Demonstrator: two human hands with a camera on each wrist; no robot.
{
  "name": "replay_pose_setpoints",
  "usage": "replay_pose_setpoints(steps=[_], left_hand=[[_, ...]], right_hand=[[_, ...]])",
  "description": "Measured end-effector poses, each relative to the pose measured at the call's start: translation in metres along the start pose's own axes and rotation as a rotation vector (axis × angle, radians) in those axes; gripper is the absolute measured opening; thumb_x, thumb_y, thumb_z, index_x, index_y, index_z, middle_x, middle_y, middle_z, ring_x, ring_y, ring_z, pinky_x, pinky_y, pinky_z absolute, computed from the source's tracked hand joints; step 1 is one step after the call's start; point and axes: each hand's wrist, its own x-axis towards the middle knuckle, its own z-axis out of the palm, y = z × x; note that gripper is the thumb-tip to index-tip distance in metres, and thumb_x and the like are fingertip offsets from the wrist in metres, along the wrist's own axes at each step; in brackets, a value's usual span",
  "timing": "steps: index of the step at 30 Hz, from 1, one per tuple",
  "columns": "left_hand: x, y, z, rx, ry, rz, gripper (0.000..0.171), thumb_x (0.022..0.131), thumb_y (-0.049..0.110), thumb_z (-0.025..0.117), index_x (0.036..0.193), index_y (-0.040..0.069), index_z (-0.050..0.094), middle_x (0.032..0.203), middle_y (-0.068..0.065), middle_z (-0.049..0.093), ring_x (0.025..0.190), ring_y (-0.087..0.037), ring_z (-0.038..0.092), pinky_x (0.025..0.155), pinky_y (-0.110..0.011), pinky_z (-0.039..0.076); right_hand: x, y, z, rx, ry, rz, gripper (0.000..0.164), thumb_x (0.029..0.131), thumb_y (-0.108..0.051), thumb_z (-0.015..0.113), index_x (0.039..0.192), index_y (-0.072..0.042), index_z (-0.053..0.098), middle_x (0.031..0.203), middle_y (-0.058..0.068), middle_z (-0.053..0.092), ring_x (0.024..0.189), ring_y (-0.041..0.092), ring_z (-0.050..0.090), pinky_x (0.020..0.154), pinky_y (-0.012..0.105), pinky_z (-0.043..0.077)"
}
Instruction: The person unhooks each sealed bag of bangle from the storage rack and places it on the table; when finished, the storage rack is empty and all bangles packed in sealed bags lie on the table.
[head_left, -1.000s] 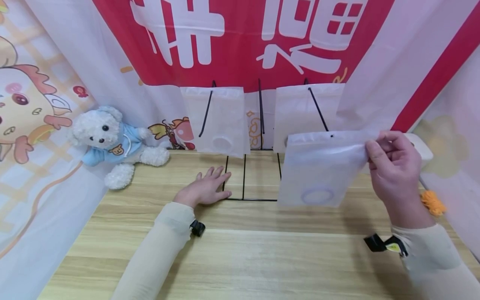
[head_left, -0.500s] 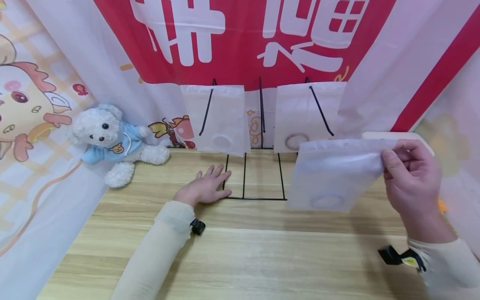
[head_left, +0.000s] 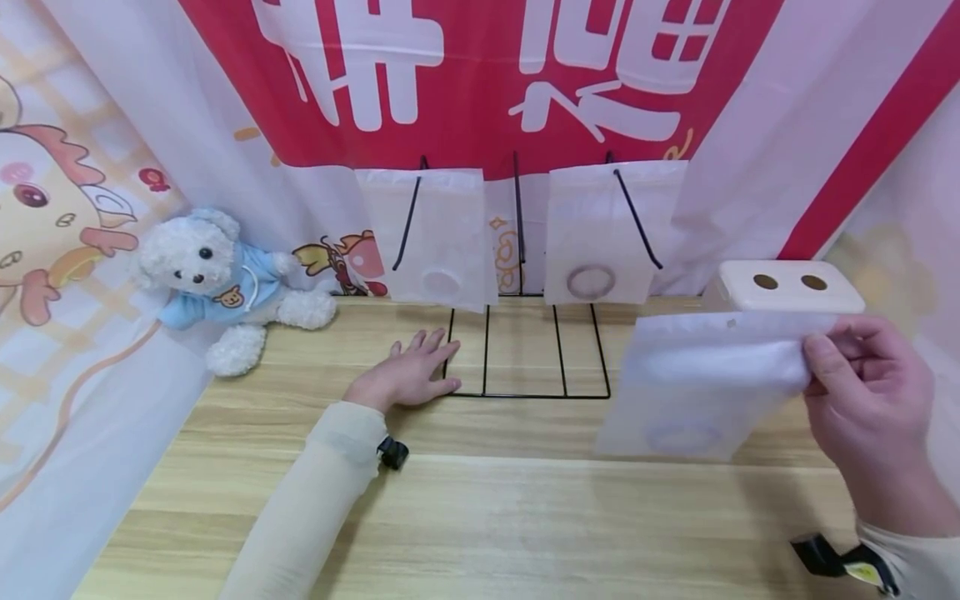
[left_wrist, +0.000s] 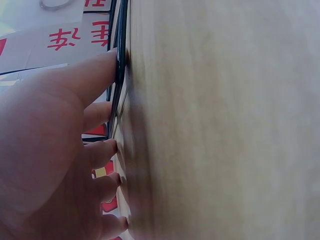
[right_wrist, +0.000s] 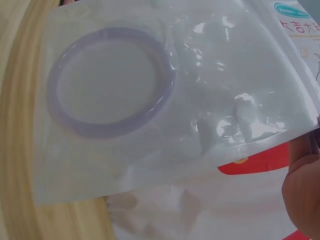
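My right hand (head_left: 870,400) pinches the top right corner of a translucent plastic bag (head_left: 697,375), held tilted above the wooden table. Inside lies a pale lavender bangle (right_wrist: 100,131), plain in the right wrist view. At the table's middle stands a black wire display rack (head_left: 525,397); my left hand (head_left: 405,371) rests at the left edge of its base with fingers spread. Two similar bags hang on the rack's hooks, a left bag (head_left: 442,217) and a right bag (head_left: 585,217), each with a ring shape showing near its bottom. The middle hook bears nothing.
A white plush bear (head_left: 198,258) in a blue hoodie sits at the back left. Behind my right hand stands a white box (head_left: 791,287) with two round brown spots. Printed cloth (head_left: 480,100) covers the back and sides. Wooden tabletop (head_left: 480,517) spreads in front.
My right hand has drawn the bag off the right hook's tip, then moved right and toward me. The right hanging bag and the white box show more fully. My left hand stays put.
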Motion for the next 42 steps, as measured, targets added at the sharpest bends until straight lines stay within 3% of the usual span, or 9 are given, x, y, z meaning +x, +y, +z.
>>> replay_pose_setpoints(steps=[6,13,18,24,28,32,35,39,42], left_hand=[[-0.003,0.008,-0.005,0.007,-0.022,-0.022,0.081,0.109,0.059,0.053,0.174,0.019,0.026,0.182,-0.019,0.009,0.167,-0.051,0.006,0.129,-0.079,0.002],[0.003,-0.001,0.002,0.007,0.008,-0.005,0.084,0.107,0.065,0.051,0.174,0.020,0.026,0.182,-0.021,0.011,0.166,-0.054,0.006,0.127,-0.082,0.002],[-0.004,0.009,-0.006,-0.001,-0.015,-0.016,0.082,0.108,0.060,0.053,0.174,0.019,0.026,0.182,-0.020,0.010,0.167,-0.052,0.005,0.129,-0.080,0.002],[0.008,-0.009,0.008,-0.004,0.033,0.025,0.086,0.106,0.071,0.049,0.174,0.023,0.026,0.182,-0.021,0.009,0.165,-0.057,0.006,0.124,-0.086,0.000],[0.004,-0.004,0.006,-0.016,0.016,0.013,0.086,0.106,0.069,0.051,0.174,0.023,0.026,0.182,-0.021,0.009,0.165,-0.056,0.005,0.125,-0.085,0.000],[-0.003,0.003,0.000,-0.021,0.002,0.000,0.084,0.107,0.065,0.052,0.173,0.021,0.027,0.182,-0.020,0.010,0.166,-0.054,0.005,0.126,-0.083,0.002],[-0.002,0.003,0.000,0.001,0.004,-0.003,0.082,0.109,0.063,0.051,0.173,0.020,0.026,0.182,-0.020,0.010,0.166,-0.054,0.007,0.127,-0.083,0.005],[0.012,-0.016,0.014,0.016,0.023,-0.010,0.082,0.107,0.067,0.050,0.174,0.028,0.023,0.184,-0.012,0.007,0.168,-0.049,0.005,0.129,-0.080,0.003],[0.016,-0.023,0.018,0.003,0.026,-0.010,0.085,0.105,0.071,0.050,0.174,0.030,0.024,0.184,-0.010,0.006,0.169,-0.047,0.004,0.128,-0.080,0.000]], right_hand=[[-0.010,-0.003,-0.021,0.011,0.004,0.047,0.022,0.097,0.027,0.053,0.097,0.010,0.067,0.071,0.012,0.069,0.055,0.014,0.063,0.049,0.019,0.054],[-0.010,-0.001,-0.044,0.079,-0.062,0.066,0.025,0.100,0.026,0.047,0.102,0.010,0.066,0.081,0.015,0.078,0.068,0.015,0.076,0.059,0.020,0.062],[-0.008,0.002,-0.052,-0.090,-0.005,0.112,0.021,0.101,0.019,0.055,0.101,0.002,0.068,0.076,0.005,0.075,0.062,0.008,0.069,0.055,0.015,0.057],[0.001,0.007,-0.059,-0.277,0.053,0.185,0.016,0.101,0.010,0.065,0.099,-0.005,0.069,0.069,-0.003,0.064,0.054,0.005,0.055,0.046,0.014,0.043],[0.012,0.012,-0.062,-0.447,0.095,0.228,0.013,0.101,0.001,0.071,0.099,-0.012,0.070,0.068,-0.006,0.060,0.053,0.004,0.049,0.043,0.016,0.035],[0.023,0.019,-0.067,-0.496,0.106,0.241,0.013,0.101,-0.001,0.072,0.099,-0.014,0.071,0.070,-0.009,0.064,0.057,0.002,0.052,0.047,0.012,0.041],[0.026,0.025,-0.075,-0.439,0.094,0.253,0.016,0.100,0.003,0.071,0.099,-0.013,0.073,0.074,-0.010,0.071,0.063,-0.001,0.062,0.055,0.007,0.050],[0.028,0.029,-0.089,-0.415,0.043,0.292,0.021,0.101,0.004,0.068,0.104,-0.016,0.074,0.081,-0.013,0.078,0.072,-0.006,0.071,0.065,0.008,0.058],[0.030,0.030,-0.100,-0.555,-0.006,0.332,0.022,0.104,-0.002,0.068,0.106,-0.024,0.072,0.082,-0.020,0.077,0.074,-0.009,0.070,0.066,0.007,0.057]])
